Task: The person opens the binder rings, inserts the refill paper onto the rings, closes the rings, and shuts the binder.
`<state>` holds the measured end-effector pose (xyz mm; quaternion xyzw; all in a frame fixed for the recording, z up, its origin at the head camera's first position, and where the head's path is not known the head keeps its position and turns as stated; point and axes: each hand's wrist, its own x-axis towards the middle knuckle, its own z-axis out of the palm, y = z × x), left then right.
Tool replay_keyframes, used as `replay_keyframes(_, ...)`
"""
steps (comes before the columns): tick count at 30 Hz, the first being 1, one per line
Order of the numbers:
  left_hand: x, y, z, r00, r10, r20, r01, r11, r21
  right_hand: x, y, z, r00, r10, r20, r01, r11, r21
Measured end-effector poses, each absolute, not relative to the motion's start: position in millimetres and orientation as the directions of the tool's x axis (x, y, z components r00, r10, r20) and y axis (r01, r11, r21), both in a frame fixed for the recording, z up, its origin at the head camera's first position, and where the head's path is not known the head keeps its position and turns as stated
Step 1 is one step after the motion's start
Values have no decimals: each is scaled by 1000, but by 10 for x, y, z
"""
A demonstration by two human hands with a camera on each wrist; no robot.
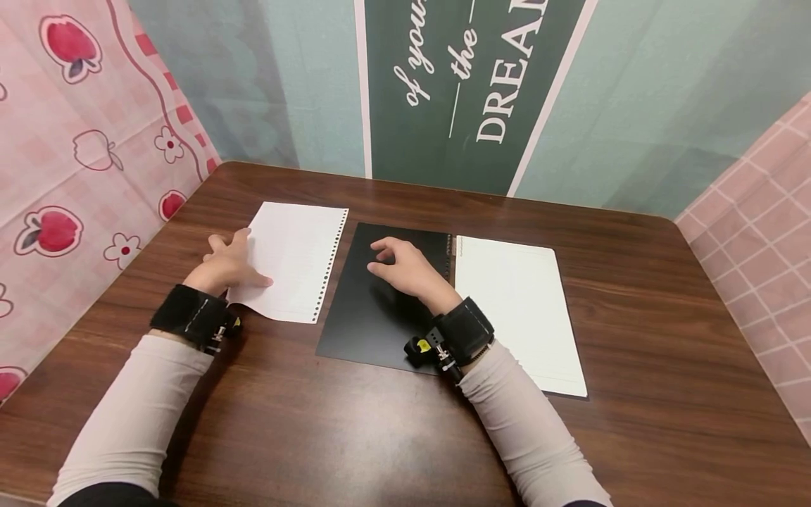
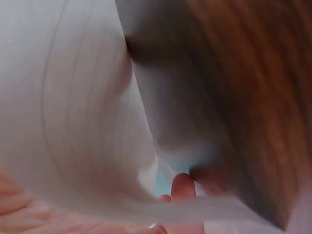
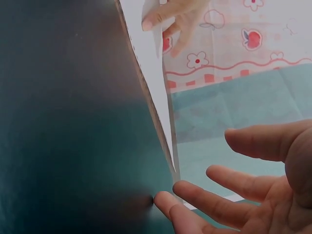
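The big white lettering (image 1: pixel 465 53) on the dark green panel (image 1: pixel 443 165) gets chopped off up top, the left hand (image 1: pixel 229 266) blocks part of the loose white hole-punched sheet's (image 1: pixel 294 260) edge, the right hand (image 1: pixel 410 271) covers a chunk of the flat black cover (image 1: pixel 370 320), and the left wrist view's brown wood tabletop (image 2: pixel 273 73) is kinda just blur.

Behind the brown tabletop (image 1: pixel 640 310) is a blue-green cloth (image 1: pixel 304 98) with a dark green lettered panel (image 1: pixel 437 148), flanked by a pink apple-print cloth (image 1: pixel 70 162) and a pink grid-patterned backdrop (image 1: pixel 760 232).
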<state>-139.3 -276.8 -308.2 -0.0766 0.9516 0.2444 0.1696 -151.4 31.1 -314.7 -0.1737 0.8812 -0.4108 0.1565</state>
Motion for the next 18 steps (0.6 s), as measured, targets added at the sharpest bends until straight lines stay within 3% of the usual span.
replay_keyframes(11, -1400, -2865, -3144, -942, -16, -336, -188, 855, 484, -1523, 261, -3187, -892, -423, -158, -100, 527, -844)
replay_keyframes(18, -1410, -2902, -3120, -935, -68, -347, -239, 846, 477, -1525, 266, -3193, -895, -399, -199, -12, 469, -883)
